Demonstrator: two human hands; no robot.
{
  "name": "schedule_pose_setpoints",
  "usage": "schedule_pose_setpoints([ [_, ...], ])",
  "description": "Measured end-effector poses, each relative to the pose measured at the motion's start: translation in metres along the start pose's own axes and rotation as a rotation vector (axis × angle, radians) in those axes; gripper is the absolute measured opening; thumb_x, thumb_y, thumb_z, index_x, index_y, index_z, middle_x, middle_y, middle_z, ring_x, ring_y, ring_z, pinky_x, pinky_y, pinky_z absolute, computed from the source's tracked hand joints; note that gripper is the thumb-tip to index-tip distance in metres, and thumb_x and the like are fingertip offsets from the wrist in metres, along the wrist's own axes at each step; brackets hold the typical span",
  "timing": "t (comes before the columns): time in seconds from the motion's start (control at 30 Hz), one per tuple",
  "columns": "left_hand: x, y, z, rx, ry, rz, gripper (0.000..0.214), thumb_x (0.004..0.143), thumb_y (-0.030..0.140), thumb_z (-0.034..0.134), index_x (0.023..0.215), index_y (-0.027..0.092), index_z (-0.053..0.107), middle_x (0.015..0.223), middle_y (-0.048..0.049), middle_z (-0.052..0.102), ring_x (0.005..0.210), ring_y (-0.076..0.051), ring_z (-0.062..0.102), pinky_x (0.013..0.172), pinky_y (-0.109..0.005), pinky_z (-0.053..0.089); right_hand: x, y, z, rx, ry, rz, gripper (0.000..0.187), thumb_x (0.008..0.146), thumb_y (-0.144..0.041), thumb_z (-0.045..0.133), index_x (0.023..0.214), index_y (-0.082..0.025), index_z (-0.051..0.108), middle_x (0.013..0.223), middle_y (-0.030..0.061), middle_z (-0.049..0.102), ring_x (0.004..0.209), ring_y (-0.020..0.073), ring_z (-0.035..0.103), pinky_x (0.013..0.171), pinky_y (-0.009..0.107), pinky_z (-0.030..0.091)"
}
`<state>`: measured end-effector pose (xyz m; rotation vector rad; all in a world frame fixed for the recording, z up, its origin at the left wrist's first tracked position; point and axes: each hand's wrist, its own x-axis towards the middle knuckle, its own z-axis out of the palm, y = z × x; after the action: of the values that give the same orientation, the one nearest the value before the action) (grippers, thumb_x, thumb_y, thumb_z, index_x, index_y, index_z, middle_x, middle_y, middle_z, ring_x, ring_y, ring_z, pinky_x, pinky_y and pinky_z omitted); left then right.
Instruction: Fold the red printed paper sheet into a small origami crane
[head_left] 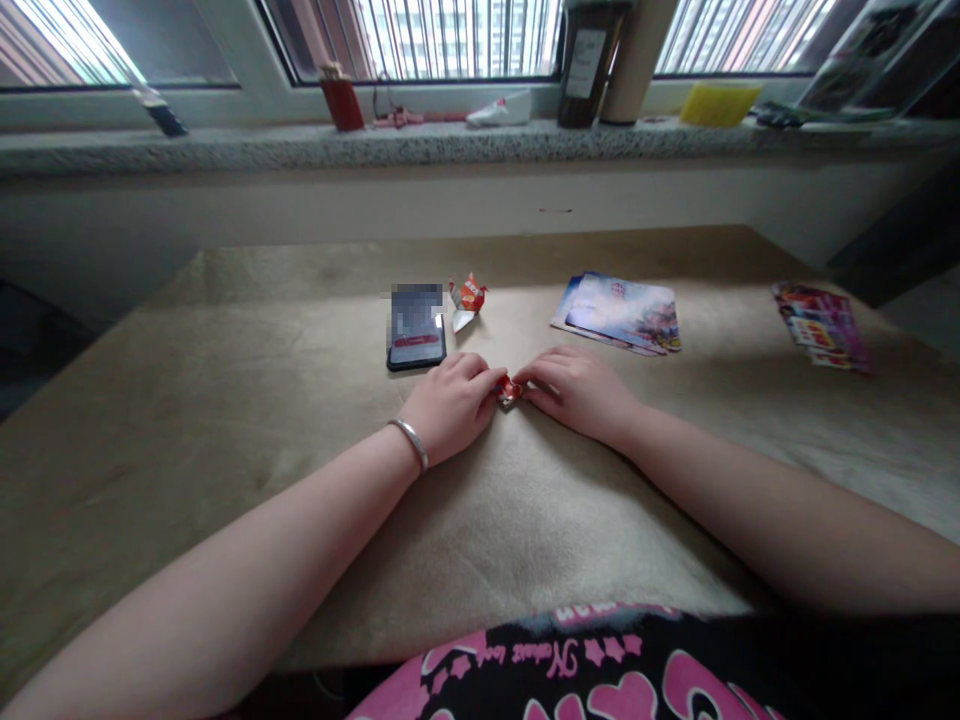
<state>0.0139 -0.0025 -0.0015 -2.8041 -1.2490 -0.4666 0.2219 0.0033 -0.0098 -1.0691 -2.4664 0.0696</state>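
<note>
Between my hands, low on the table, is a small folded piece of red and white printed paper (508,390). My left hand (454,400), with a silver bangle at its wrist, pinches the left side of the paper with thumb and fingertips. From the other side my right hand (577,393) grips the right edge, fingers closed. The fingertips cover part of the paper, so its full shape is hidden. Just beyond my left hand lies a phone (416,328), and beside it stands a folded orange, red and white paper figure (469,300).
Beyond my right hand lie several overlapping picture cards (626,312). More colourful cards (823,328) are fanned at the far right of the cloth-covered table (225,420). On the stone windowsill (262,150) stand a red bottle (342,98), a dark container (589,70) and a yellow sponge-like block (720,103).
</note>
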Motion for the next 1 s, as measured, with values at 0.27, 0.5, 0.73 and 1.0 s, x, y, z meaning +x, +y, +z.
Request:
schedule_pose_setpoints([
  [0.27,-0.0006,0.0077,-0.0061,0.021,-0.017,-0.042,0.023,0.085,0.032,0.049,0.094,0.015,0.062,0.093,-0.0093,0.062,0.089,-0.022,0.056,0.083,-0.037,0.046,-0.0003,-0.0026,-0.0006,0.034,0.004,0.012,0.016,0.081,-0.017,0.05,0.089,-0.019,0.064,0.089,0.0056,0.069,0.085,0.0194,0.059,0.078,0.031,0.044],
  [0.5,0.0001,0.0057,-0.0024,0.027,0.027,-0.049,0.024,0.085,0.037,0.051,0.094,0.017,0.062,0.091,-0.0079,0.063,0.087,-0.022,0.056,0.079,-0.035,0.045,-0.0003,-0.0068,-0.0057,0.091,-0.033,-0.035,0.015,0.079,-0.031,0.06,0.088,-0.02,0.065,0.097,0.006,0.068,0.091,0.0202,0.059,0.082,0.034,0.045],
  [0.73,0.0003,0.0039,-0.0035,0.027,0.005,-0.05,0.025,0.085,0.038,0.05,0.094,0.018,0.062,0.092,-0.0072,0.063,0.088,-0.022,0.056,0.079,-0.035,0.044,-0.001,-0.0061,-0.0045,0.067,-0.002,-0.04,0.012,0.079,-0.031,0.062,0.082,-0.02,0.066,0.094,0.0052,0.068,0.088,0.0195,0.057,0.08,0.033,0.044],
  [1.0,0.0009,0.0041,-0.0058,0.012,-0.001,-0.047,0.023,0.086,0.036,0.05,0.091,0.017,0.063,0.091,-0.0063,0.064,0.087,-0.021,0.056,0.079,-0.034,0.044,-0.0001,-0.0092,-0.0051,0.047,0.008,-0.032,0.015,0.083,-0.028,0.057,0.076,-0.018,0.067,0.085,0.0063,0.067,0.081,0.0181,0.056,0.074,0.031,0.044],
])
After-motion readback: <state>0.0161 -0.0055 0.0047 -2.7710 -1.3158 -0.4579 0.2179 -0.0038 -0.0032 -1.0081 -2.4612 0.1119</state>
